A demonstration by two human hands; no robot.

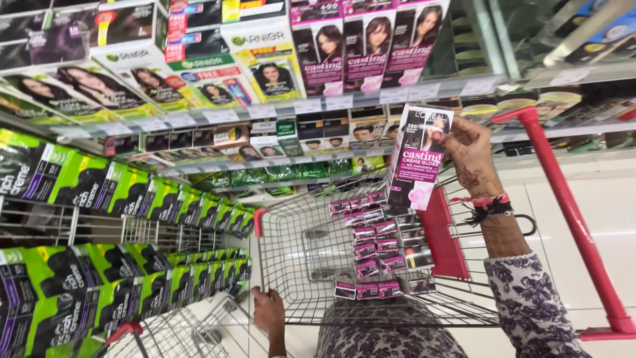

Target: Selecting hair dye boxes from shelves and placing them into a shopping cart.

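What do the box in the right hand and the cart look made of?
Box in the right hand: likely glossy printed cardboard, with sharp folded edges and sheen. Cart: bare metal wire mesh, silvery and thin-barred, with red, probably plastic, handle and corner caps.

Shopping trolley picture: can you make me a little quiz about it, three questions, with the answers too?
1. True or false: the right hand holds a hair colour box above the wire trolley.
2. Where does the left hand rest?
A. on a shelf
B. on the near rim of the trolley
C. on the red handle
3. Fill the gap: the boxes already in the trolley lie stacked against its ____ side.

Key: 1 true. 2 B. 3 right.
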